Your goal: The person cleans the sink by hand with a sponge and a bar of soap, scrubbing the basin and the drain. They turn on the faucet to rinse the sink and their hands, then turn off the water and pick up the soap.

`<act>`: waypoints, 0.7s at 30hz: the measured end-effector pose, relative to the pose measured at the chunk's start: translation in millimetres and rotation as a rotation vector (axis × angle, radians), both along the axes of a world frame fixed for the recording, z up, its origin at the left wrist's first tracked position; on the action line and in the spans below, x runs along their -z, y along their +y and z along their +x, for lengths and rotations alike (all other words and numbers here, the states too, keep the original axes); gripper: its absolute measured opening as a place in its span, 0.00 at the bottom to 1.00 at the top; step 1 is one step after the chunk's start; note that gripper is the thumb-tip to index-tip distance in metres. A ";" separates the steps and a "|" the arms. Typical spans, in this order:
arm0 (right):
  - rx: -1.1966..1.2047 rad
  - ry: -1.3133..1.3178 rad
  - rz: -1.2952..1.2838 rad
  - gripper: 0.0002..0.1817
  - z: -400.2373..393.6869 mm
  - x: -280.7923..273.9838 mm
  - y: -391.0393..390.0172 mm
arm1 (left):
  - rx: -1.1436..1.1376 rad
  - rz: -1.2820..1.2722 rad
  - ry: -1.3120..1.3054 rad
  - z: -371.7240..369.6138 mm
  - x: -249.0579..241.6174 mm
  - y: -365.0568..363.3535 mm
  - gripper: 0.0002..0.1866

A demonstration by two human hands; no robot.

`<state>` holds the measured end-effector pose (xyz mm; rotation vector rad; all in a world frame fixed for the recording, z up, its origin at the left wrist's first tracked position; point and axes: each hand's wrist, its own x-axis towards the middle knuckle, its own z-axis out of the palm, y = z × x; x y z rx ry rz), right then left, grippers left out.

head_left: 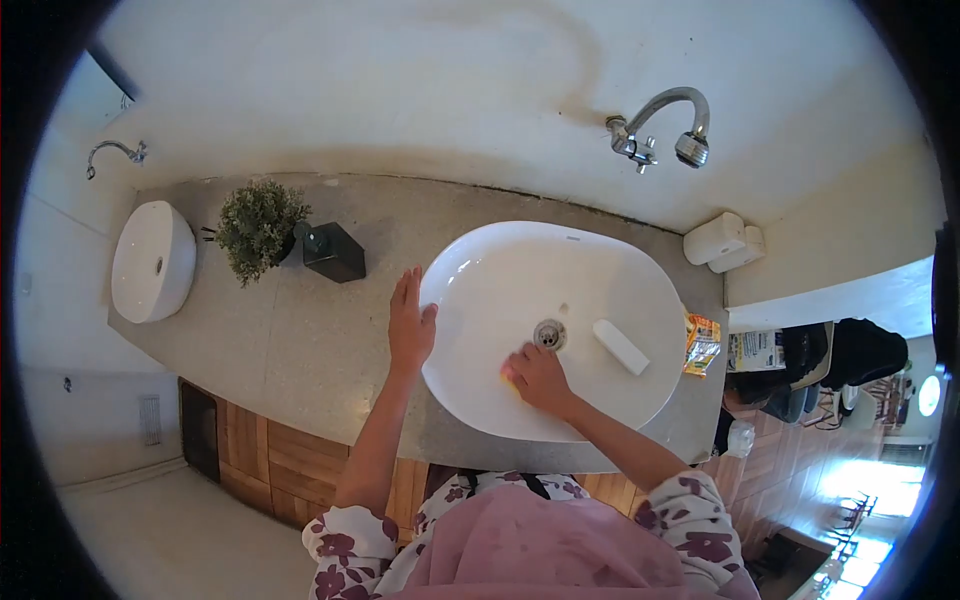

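A white oval basin [480, 385] sits on the counter right in front of me. My right hand [541, 378] is down inside it, closed over a pink and yellow sponge [508, 373] pressed to the basin's floor, just left of and below the metal drain [549, 335]. Most of the sponge is hidden under the fingers. My left hand [410, 325] rests against the basin's left rim, fingers stretched out and holding nothing. To the right of the drain, a white oblong bottle-like object [621, 347] lies in the basin.
A chrome wall tap [683, 125] reaches out above the basin. On the grey counter [300, 350] stand a dark soap dispenser [335, 252], a potted plant [258, 225] and a second basin [150, 262]. An orange packet [702, 345] and white rolls [720, 240] are at the right.
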<state>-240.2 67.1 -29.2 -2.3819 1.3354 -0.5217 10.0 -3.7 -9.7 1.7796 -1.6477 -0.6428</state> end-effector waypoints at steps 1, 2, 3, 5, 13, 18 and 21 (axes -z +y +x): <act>0.020 0.069 -0.089 0.08 7.5 9.5 -15.9 | 0.001 0.008 -0.015 0.2 0.3 0.2 0.38; 0.042 0.136 -0.179 0.08 13.8 17.9 -35.0 | -0.001 0.013 -0.019 0.1 0.6 0.1 0.38; 0.089 0.189 -0.221 0.08 19.6 27.1 -58.7 | 0.000 0.012 -0.021 -0.1 0.0 -1.0 0.38; 0.174 0.175 -0.257 0.08 28.5 21.2 -105.9 | 0.002 0.014 -0.026 -0.5 0.5 -0.7 0.38; 0.129 0.073 -0.005 0.06 21.4 20.7 -96.8 | -0.001 0.002 -0.041 -0.2 -0.7 -0.9 0.37; -0.233 0.178 0.403 0.10 -14.6 2.1 -4.5 | -0.007 -0.012 -0.064 0.3 6.4 -0.7 0.38; -0.234 0.109 0.426 0.10 -57.9 -34.9 24.4 | -0.023 0.009 -0.055 -1.3 -4.4 1.3 0.39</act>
